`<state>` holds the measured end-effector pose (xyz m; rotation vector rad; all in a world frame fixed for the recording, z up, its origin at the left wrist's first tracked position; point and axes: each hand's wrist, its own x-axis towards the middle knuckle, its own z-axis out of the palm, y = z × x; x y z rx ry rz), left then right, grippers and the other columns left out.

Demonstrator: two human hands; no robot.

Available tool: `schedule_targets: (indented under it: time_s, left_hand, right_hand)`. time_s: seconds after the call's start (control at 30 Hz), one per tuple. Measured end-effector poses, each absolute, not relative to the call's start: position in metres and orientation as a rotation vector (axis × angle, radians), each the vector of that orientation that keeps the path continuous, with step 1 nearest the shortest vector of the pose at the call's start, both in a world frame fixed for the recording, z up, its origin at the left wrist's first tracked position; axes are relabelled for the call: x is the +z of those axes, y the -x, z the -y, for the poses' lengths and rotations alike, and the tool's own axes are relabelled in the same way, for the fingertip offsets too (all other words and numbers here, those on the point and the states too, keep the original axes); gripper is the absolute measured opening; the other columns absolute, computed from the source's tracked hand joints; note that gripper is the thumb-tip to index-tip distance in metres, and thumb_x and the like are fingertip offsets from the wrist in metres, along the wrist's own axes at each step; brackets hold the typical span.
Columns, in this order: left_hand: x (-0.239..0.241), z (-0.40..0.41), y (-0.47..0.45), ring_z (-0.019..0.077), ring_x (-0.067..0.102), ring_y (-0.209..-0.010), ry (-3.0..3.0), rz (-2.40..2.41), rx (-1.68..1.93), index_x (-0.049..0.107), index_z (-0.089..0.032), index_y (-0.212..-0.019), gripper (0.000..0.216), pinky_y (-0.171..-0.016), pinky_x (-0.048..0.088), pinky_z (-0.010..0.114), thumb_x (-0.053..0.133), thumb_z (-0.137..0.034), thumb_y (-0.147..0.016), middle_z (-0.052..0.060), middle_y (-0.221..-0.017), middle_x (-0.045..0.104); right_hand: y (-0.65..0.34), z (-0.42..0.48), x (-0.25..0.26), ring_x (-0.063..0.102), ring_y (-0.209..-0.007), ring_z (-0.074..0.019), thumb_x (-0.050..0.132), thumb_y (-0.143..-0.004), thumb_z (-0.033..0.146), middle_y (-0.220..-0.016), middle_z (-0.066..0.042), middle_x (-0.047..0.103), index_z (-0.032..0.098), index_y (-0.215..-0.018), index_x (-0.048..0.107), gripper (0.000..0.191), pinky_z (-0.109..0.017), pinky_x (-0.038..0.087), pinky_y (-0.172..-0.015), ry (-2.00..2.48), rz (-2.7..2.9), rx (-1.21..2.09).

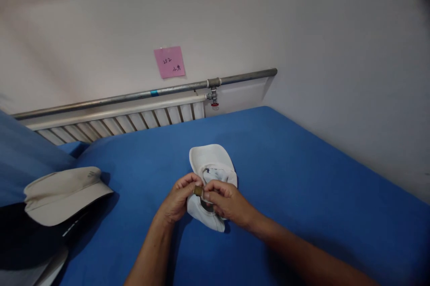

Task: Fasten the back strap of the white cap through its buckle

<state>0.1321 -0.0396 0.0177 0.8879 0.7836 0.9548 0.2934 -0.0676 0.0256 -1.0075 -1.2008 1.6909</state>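
Where it lies: though half covered by the hands, the white fabric cap (211, 162) rests underside up on the blue bed sheet (302, 178), low in the middle of the frame, brim pointing to the upper part.
Left hand: the left hand (179, 198) is curled narrow, fingertips pinched on the small brass-coloured buckle (198, 191) of the cap's back strap.
Right hand: the right hand (226, 201) is also closed, pinching the strap just beside the buckle; the two hands touch there.
Doing it well: as I judge it, one hand should keep the buckle steady while the other feeds the strap flat and straight, in small pulls, with the cap left lying on the bed so that it does not twist.
Lower left of frame: a beige peaked cap (63, 194) sits on a dark pile, well apart.
Upper middle: a pink paper note (169, 62) on the wall, above a grey metal pipe (144, 94) and a white ribbed radiator (124, 121).
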Motion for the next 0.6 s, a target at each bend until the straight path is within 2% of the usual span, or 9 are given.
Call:
schedule_targets:
  time_s: [0.13,0.23,0.3,0.47,0.6]
  left_hand:
    - [0.018,0.040,-0.129,0.0118,0.056,-0.061,-0.915,-0.682,0.997,0.065,-0.014,-0.077,0.023,-0.061,0.043,0.022,0.077,-0.032,-0.067,0.002,-0.069,0.062]
    - [0.020,0.042,-0.127,0.0172,0.060,-0.077,-0.959,-0.529,0.988,0.066,-0.017,-0.092,0.035,-0.073,0.046,0.028,0.079,-0.029,-0.062,0.005,-0.087,0.064]
    - [0.021,0.044,-0.126,0.0171,0.059,-0.079,-1.001,-0.496,0.968,0.064,-0.020,-0.096,0.041,-0.073,0.046,0.027,0.081,-0.023,-0.059,0.003,-0.091,0.063]
    - [0.021,0.047,-0.130,0.0101,0.055,-0.065,-1.040,-0.599,0.988,0.064,-0.018,-0.082,0.027,-0.063,0.042,0.020,0.083,-0.020,-0.062,-0.001,-0.075,0.060]
    - [0.014,0.049,-0.131,0.0110,0.057,-0.065,-0.974,-0.669,1.042,0.064,-0.016,-0.076,0.027,-0.063,0.043,0.021,0.084,-0.023,-0.060,0.000,-0.073,0.063]
  right_hand:
    - [-0.295,0.066,0.026,0.026,-0.037,-0.0026,0.064,-0.074,0.037,-0.048,0.010,0.037,0.019,-0.075,0.052,0.022,-0.018,0.016,-0.037,1.034,1.088,1.683]
    - [-0.295,0.066,0.028,0.026,-0.037,-0.0021,0.064,-0.074,0.037,-0.049,0.009,0.039,0.019,-0.075,0.051,0.023,-0.017,0.015,-0.036,1.027,1.036,1.701]
    - [-0.296,0.067,0.028,0.025,-0.036,-0.0018,0.064,-0.073,0.037,-0.050,0.010,0.039,0.019,-0.075,0.050,0.022,-0.017,0.015,-0.035,1.017,0.999,1.714]
    - [-0.295,0.075,0.024,0.028,-0.036,-0.0013,0.065,-0.071,0.037,-0.054,0.009,0.045,0.019,-0.078,0.050,0.024,-0.016,0.016,-0.034,0.986,0.986,1.680]
    - [-0.296,0.078,0.016,0.028,-0.036,-0.0009,0.066,-0.069,0.040,-0.056,0.009,0.047,0.019,-0.078,0.049,0.028,-0.015,0.017,-0.033,0.960,0.924,1.661]
